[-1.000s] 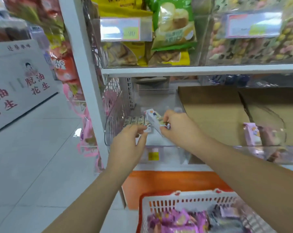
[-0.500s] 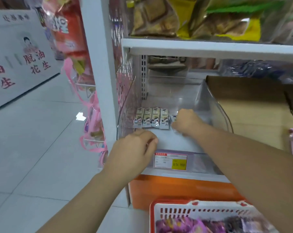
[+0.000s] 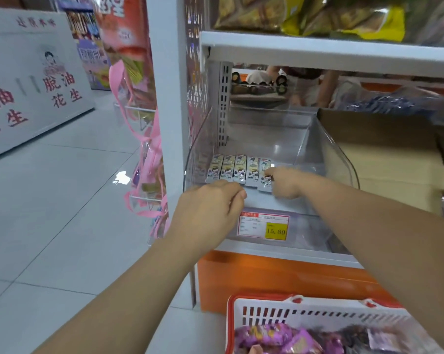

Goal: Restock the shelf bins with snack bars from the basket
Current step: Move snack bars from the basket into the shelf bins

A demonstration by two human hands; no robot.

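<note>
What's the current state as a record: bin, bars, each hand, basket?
bin: clear plastic, price tag on its front
bars: five, side by side in one row at the bin's front left
right hand: inside the bin, fingers on the rightmost bar; grip too blurred to tell
left hand: at the bin's front edge, fingers curled; unclear whether it holds anything
basket: white with a red rim, at the lower right of the view, holds purple packets

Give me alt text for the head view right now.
The right hand touches the rightmost of five bars lined up in a clear bin; the left hand hovers, fingers curled, at the bin's front. A basket of purple packs stands below.
</note>
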